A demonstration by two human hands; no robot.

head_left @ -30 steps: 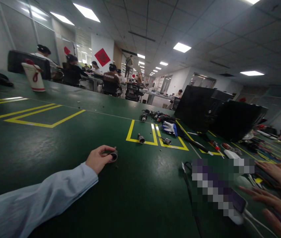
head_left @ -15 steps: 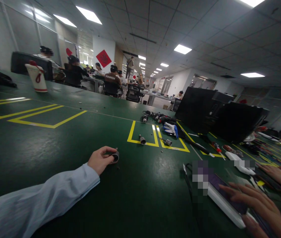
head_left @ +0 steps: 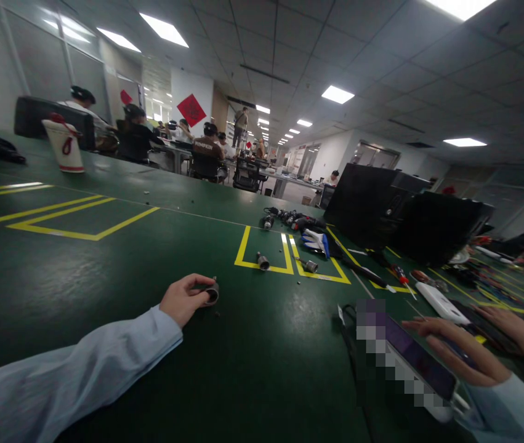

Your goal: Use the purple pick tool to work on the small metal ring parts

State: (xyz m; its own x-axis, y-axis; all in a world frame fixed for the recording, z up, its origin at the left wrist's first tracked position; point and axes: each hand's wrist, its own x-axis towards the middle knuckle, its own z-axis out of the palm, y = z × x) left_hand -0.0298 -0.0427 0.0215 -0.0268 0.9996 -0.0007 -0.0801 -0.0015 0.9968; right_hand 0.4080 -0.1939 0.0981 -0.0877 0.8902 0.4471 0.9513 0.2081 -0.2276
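My left hand (head_left: 183, 299) lies on the green table (head_left: 104, 271) with its fingers curled round a small dark metal cylinder (head_left: 212, 293). My right hand (head_left: 455, 351) is stretched flat, fingers apart, over the screen of a phone (head_left: 421, 363) lying at the lower right. Both my sleeves are light blue. Just beyond my right hand, another person's hands (head_left: 520, 326) rest on the table.
Yellow tape boxes mark the table. Two small metal parts (head_left: 262, 262) (head_left: 310, 266), a blue-white glove (head_left: 316, 240), a heap of dark tools (head_left: 289, 217), screwdrivers (head_left: 398, 272) and a white device (head_left: 441, 304) lie ahead. Black cases (head_left: 404, 212) stand at right. A white cup (head_left: 64, 145) stands far left.
My right hand has moved left and up over the phone's screen, and its sleeve has come into view. My left hand has stayed on the metal cylinder.
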